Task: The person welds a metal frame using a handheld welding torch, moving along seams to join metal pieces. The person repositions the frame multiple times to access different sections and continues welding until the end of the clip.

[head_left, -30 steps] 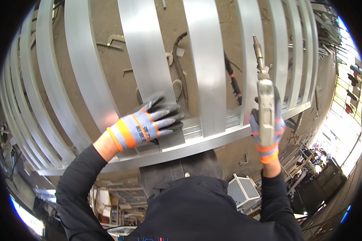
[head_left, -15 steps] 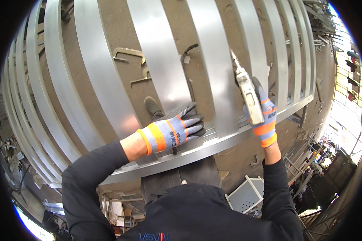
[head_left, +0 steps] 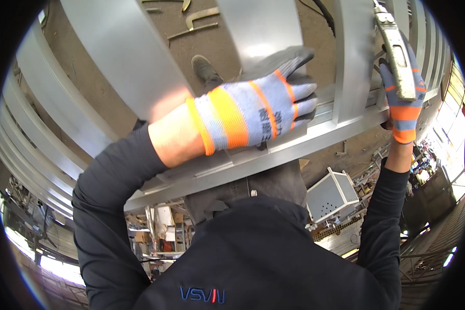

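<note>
My left hand (head_left: 263,106) wears a grey-blue glove with orange bands and dark fingertips. Palm down and fingers apart, it rests by the foot of a broad silver metal slat (head_left: 263,26), over the frame's near rail (head_left: 274,164). Whether it presses on the metal cannot be told. At the upper right, my right hand (head_left: 404,106), gloved alike, is closed around a worn, pale metal hand tool (head_left: 402,64). The tool is long-bodied with a slim tip pointing away from me; its exact kind is unclear. Beside it stands another slat (head_left: 352,62).
More parallel slats (head_left: 62,119) curve off to the left. Through the gaps, bent metal pieces (head_left: 201,18) and a shoe (head_left: 204,67) show on the brown floor. A grey box with punched holes (head_left: 331,199) stands below the frame, near cluttered scrap (head_left: 165,227).
My right hand has shifted right and farther out with the tool. The view has moved in, so my left hand looks larger and sits further right, fingers still spread.
</note>
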A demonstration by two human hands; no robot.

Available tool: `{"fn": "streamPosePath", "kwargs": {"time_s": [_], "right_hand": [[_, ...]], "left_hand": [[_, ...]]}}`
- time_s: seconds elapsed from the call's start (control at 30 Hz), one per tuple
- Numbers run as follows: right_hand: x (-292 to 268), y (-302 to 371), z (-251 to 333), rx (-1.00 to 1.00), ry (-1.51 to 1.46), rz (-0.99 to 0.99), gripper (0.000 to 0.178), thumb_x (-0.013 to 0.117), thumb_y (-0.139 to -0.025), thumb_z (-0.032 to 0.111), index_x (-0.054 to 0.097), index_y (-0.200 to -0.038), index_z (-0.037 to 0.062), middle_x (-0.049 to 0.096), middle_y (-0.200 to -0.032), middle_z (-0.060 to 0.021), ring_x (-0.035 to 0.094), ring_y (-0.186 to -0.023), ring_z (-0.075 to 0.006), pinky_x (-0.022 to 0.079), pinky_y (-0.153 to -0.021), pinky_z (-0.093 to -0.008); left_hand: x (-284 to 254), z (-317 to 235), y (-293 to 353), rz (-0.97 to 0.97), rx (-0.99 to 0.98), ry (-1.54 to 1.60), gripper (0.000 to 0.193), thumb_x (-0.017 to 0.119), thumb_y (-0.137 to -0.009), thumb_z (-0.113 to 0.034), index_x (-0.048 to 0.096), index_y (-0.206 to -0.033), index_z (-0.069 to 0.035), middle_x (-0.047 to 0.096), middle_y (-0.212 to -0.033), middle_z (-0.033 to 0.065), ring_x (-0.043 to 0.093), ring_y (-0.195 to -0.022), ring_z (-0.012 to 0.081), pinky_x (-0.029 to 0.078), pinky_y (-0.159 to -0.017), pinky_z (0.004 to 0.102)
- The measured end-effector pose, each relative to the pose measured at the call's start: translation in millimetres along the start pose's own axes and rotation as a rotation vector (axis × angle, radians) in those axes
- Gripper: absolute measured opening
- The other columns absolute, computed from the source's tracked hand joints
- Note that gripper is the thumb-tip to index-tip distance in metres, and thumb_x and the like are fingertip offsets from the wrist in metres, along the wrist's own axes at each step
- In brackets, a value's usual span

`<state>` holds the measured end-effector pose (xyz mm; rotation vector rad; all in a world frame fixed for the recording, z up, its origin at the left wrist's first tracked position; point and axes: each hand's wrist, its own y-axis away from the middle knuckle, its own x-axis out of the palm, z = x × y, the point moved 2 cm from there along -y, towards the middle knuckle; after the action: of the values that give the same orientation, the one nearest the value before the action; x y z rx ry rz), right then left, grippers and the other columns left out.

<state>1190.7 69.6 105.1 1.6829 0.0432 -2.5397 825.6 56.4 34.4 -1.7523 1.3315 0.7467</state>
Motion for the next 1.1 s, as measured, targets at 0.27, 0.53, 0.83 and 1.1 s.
{"fn": "streamPosePath", "kwargs": {"time_s": [0.27, 0.53, 0.83, 1.1], "right_hand": [[0, 3, -11, 0.044, -0.018, 0.007, 0.062, 0.096, -0.104, 0.018, 0.075, -0.161, 0.0058, 0.088, -0.137, -0.0128, 0.083, -0.12, -0.0202, 0.064, -0.108, -0.0366], [2, 3, -5, -0.035, 0.012, -0.013, 0.059, 0.096, -0.104, 0.016, 0.076, -0.158, 0.0033, 0.088, -0.136, -0.0128, 0.083, -0.119, -0.0206, 0.063, -0.108, -0.0361], [1, 7, -6, 0.04, -0.024, 0.011, 0.061, 0.097, -0.103, 0.011, 0.076, -0.159, 0.0005, 0.088, -0.136, -0.0124, 0.082, -0.118, -0.0186, 0.063, -0.107, -0.0339], [-2, 5, -6, -0.041, 0.036, -0.001, 0.06, 0.097, -0.103, 0.01, 0.076, -0.158, 0.0009, 0.087, -0.134, -0.0113, 0.081, -0.117, -0.0172, 0.065, -0.105, -0.0344]], "left_hand": [[24, -4, 11, -0.068, -0.129, 0.24, 0.038, 0.074, -0.101, -0.027, 0.083, -0.138, -0.023, 0.075, -0.149, -0.0015, 0.06, -0.16, 0.0255, 0.016, -0.149, 0.0788], [24, -3, 5, -0.027, -0.03, -0.06, 0.041, 0.066, -0.121, -0.039, 0.08, -0.153, -0.018, 0.072, -0.168, 0.0066, 0.059, -0.164, 0.0329, 0.041, -0.141, 0.0574], [17, -4, 11, -0.017, -0.075, 0.051, 0.037, 0.061, -0.123, -0.037, 0.079, -0.149, -0.019, 0.074, -0.164, 0.0044, 0.059, -0.163, 0.0276, 0.027, -0.148, 0.0624], [26, -8, 13, -0.041, -0.104, -0.045, 0.039, 0.059, -0.123, -0.035, 0.077, -0.154, -0.02, 0.073, -0.166, 0.0047, 0.056, -0.167, 0.0262, 0.026, -0.148, 0.0615]]}}
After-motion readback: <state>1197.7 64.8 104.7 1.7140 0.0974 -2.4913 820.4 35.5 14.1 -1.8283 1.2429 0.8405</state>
